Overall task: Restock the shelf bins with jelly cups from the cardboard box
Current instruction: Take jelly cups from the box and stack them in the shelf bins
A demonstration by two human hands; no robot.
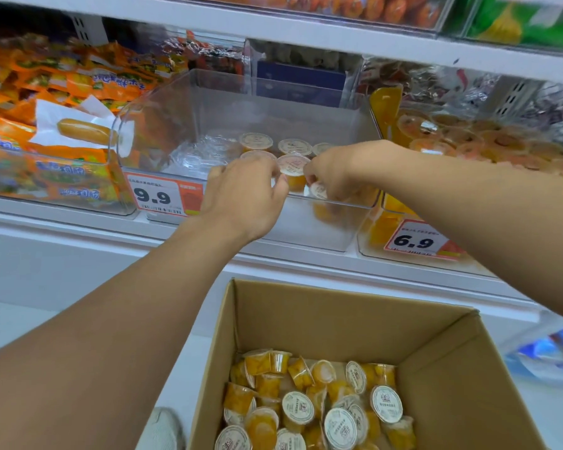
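Shelf bin (pixel 189 92), jelly cups (pixel 293 146), hands (pixel 244 196)

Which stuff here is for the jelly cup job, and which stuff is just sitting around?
For the job:
clear bin
jelly cup in the left hand
right hand
cardboard box

Just sitting around:
orange snack packs
6.9 price tag
blue packet
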